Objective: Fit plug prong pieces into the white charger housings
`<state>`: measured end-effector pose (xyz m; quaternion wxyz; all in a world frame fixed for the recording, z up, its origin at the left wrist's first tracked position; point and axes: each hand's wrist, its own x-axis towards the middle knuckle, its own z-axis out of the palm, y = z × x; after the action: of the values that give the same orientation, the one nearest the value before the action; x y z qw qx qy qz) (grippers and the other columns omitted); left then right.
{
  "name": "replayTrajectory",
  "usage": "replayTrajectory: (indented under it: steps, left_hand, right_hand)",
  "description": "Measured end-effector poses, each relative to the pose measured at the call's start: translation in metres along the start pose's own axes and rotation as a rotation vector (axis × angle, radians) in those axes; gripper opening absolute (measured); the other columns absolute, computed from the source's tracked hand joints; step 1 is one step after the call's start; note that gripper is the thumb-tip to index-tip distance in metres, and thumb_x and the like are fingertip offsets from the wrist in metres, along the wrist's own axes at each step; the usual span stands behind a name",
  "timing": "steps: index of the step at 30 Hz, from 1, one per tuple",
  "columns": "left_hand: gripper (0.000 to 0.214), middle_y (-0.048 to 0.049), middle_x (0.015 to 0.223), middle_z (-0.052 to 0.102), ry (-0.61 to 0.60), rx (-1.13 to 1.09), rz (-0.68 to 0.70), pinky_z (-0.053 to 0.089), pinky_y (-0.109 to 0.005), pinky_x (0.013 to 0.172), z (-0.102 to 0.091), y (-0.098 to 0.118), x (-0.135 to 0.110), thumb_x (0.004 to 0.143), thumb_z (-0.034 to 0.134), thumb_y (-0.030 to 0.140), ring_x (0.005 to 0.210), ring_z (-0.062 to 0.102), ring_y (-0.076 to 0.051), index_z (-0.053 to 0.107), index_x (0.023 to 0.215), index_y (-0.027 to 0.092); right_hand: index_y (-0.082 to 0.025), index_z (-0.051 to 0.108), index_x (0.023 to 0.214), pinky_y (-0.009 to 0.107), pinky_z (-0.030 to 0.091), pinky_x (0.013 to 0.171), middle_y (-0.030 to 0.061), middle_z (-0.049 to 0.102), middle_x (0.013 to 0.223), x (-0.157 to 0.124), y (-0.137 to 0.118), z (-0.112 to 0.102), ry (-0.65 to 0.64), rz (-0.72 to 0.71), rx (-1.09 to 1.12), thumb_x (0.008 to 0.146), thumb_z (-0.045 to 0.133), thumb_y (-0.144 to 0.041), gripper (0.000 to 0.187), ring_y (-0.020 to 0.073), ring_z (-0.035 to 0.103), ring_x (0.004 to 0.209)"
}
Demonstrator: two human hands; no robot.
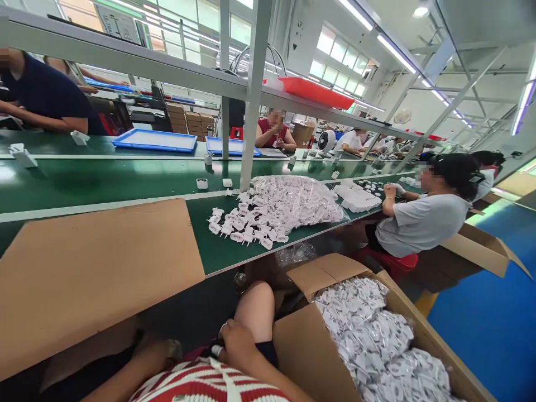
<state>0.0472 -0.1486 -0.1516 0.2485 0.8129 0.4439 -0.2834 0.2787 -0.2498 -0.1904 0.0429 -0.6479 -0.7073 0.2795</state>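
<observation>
Both of my hands are low in my lap, below the table edge. My right hand (237,340) rests on my knee with its fingers curled round a small white part (216,350). Further left, my left hand (161,350) reaches under a brown cardboard sheet (96,273) lying on the green table; its fingers are hidden in the shadow. An open cardboard box (310,352) full of white plastic plug parts (377,340) stands just right of my knee. A heap of the same white parts (276,209), some in clear bags, lies on the table ahead.
The green conveyor table (104,184) runs left to right, with blue trays (154,139) on its far side and a grey frame post (251,111) in the middle. A person in a grey shirt (419,223) sits at the right. Other people work across the table.
</observation>
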Motion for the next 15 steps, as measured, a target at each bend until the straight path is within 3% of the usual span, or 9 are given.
replayTrajectory:
  steps: [4, 6, 9, 12, 15]
  left_hand:
    - [0.053, -0.0145, 0.124, 0.071, 0.066, 0.134, -0.111, 0.026, -0.061, 0.12, 0.011, -0.007, -0.01, 0.059, 0.047, 0.048, 0.134, 0.051, -0.046, 0.08, 0.096, 0.03]
    - [0.051, -0.01, 0.135, 0.066, 0.135, 0.173, -0.157, 0.029, -0.053, 0.121, 0.016, -0.012, -0.029, 0.066, 0.045, 0.052, 0.139, 0.049, -0.038, 0.078, 0.101, 0.035]
    - [0.046, -0.003, 0.131, 0.068, 0.28, 0.21, -0.229, 0.042, -0.044, 0.11, 0.016, -0.021, -0.065, 0.076, 0.038, 0.06, 0.131, 0.057, -0.029, 0.076, 0.095, 0.042]
    - [0.046, 0.0008, 0.12, 0.073, 0.392, 0.171, -0.249, 0.045, -0.043, 0.105, 0.013, -0.028, -0.093, 0.078, 0.034, 0.064, 0.123, 0.062, -0.027, 0.074, 0.084, 0.044]
    - [0.049, 0.0051, 0.123, 0.072, 0.424, 0.051, -0.299, 0.043, -0.045, 0.108, 0.014, -0.038, -0.106, 0.073, 0.033, 0.067, 0.128, 0.06, -0.027, 0.074, 0.09, 0.049]
  right_hand:
    - [-0.03, 0.071, 0.106, 0.039, 0.051, 0.07, 0.0079, 0.072, 0.112, -0.004, -0.002, 0.004, 0.012, 0.021, 0.046, 0.075, 0.064, -0.036, 0.033, 0.0322, 0.072, 0.1]
    - [-0.031, 0.072, 0.105, 0.041, 0.051, 0.074, 0.0072, 0.072, 0.112, -0.004, -0.006, 0.002, 0.019, 0.022, 0.076, 0.074, 0.063, -0.033, 0.032, 0.0321, 0.071, 0.102]
    - [-0.029, 0.072, 0.106, 0.041, 0.05, 0.079, 0.0081, 0.072, 0.114, -0.003, -0.012, -0.003, 0.018, 0.019, 0.114, 0.075, 0.064, -0.032, 0.032, 0.0324, 0.07, 0.105]
    - [-0.024, 0.073, 0.104, 0.039, 0.05, 0.079, 0.0104, 0.072, 0.113, -0.004, -0.016, -0.01, -0.002, 0.028, 0.124, 0.075, 0.064, -0.03, 0.031, 0.0326, 0.07, 0.104]
    - [-0.021, 0.073, 0.104, 0.037, 0.051, 0.078, 0.0117, 0.073, 0.112, -0.015, -0.014, -0.019, -0.012, 0.048, 0.111, 0.073, 0.065, -0.023, 0.032, 0.0319, 0.071, 0.102]
